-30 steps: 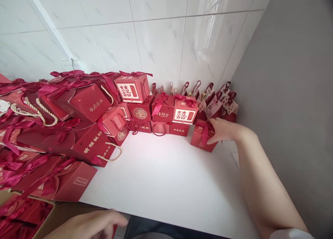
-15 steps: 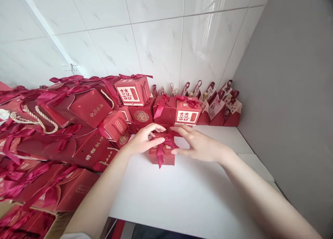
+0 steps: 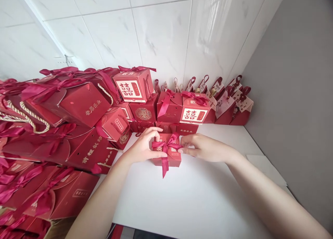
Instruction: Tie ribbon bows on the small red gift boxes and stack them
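A small red gift box [image 3: 173, 160] stands on the white table, tied on top with a dark pink ribbon bow [image 3: 170, 142]. My left hand [image 3: 143, 145] curls around the box's left side. Its thumb lies along the top near the hanging ribbon tail, and its bent fingers touch the left loop of the bow. From the right, my right hand [image 3: 201, 146] pinches the right part of the ribbon between thumb and fingers. Part of its grip is hidden by the curled fingers.
Red gift boxes with ribbons and rope handles [image 3: 85, 104] are piled at the left. More boxes [image 3: 195, 109] and tagged red bags [image 3: 225, 107] line the tiled wall [image 3: 161, 41]. A grey panel [image 3: 293, 111] bounds the right. White sheets [image 3: 267, 168] lie at the table's right edge.
Both hands have come down from hovering over the box onto its bow. The right fingers have closed on the ribbon, and the bow's loops now lie spread out. The view has shifted slightly.
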A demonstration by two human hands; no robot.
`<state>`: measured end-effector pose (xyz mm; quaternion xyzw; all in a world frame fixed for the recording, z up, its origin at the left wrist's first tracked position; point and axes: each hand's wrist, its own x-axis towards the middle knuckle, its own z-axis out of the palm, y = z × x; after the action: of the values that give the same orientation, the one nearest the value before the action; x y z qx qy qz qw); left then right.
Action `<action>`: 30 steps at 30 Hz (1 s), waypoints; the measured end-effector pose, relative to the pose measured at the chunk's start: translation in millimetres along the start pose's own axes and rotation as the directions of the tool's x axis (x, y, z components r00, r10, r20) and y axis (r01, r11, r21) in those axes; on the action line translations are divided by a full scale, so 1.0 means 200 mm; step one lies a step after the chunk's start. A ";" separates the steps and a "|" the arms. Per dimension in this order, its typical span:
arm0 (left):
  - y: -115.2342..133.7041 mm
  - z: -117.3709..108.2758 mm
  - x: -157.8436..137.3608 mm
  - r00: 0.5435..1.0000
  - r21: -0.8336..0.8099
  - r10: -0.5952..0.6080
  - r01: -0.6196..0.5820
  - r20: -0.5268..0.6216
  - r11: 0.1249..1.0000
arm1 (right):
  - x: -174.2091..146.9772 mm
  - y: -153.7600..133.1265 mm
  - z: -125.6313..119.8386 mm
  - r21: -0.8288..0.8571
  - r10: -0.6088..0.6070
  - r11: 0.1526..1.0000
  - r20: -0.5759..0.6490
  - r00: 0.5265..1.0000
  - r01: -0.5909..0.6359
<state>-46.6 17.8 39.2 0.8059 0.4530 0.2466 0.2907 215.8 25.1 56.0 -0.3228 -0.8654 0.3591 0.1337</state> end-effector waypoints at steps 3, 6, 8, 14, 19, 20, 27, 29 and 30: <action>-0.01 0.00 0.00 1.000 -0.065 -0.011 0.013 0.027 0.998 | -0.01 -0.02 -0.01 -0.018 -0.058 0.998 -0.030 0.998 0.057; -0.03 0.02 0.01 0.999 -0.176 -0.024 0.030 0.034 0.984 | -0.03 -0.04 -0.02 -0.037 -0.064 0.997 -0.060 0.996 0.062; -0.04 0.03 0.02 0.999 -0.253 -0.022 0.029 0.028 0.967 | -0.04 -0.06 -0.02 -0.045 -0.105 0.994 -0.091 0.990 0.101; -0.04 0.02 0.03 0.999 -0.442 -0.047 0.053 0.025 0.896 | -0.06 -0.11 -0.03 -0.047 -0.224 0.974 -0.107 0.969 0.220; -0.03 0.02 0.03 0.994 -0.441 -0.106 0.104 0.021 0.891 | -0.08 -0.11 -0.04 -0.104 -0.179 0.978 0.026 0.984 0.180; -0.03 0.02 0.04 0.993 -0.410 -0.116 0.104 -0.003 0.906 | -0.09 -0.11 -0.04 -0.122 -0.161 0.979 0.045 0.986 0.165; -0.04 0.05 0.04 0.989 -0.246 -0.129 0.109 -0.066 0.963 | -0.07 -0.07 -0.02 -0.219 -0.076 0.972 0.068 0.995 0.089; -0.04 0.06 0.04 0.988 -0.228 -0.136 0.116 -0.075 0.967 | -0.07 -0.06 -0.01 -0.219 -0.069 0.972 0.076 0.995 0.084; -0.04 0.06 0.04 0.988 -0.220 -0.137 0.117 -0.075 0.968 | -0.07 -0.05 -0.01 -0.220 -0.060 0.972 0.083 0.995 0.077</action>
<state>-39.9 24.6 26.5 0.7272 0.4870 0.3109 0.3706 222.5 11.3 65.0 -0.2917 -0.9154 0.2668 0.0760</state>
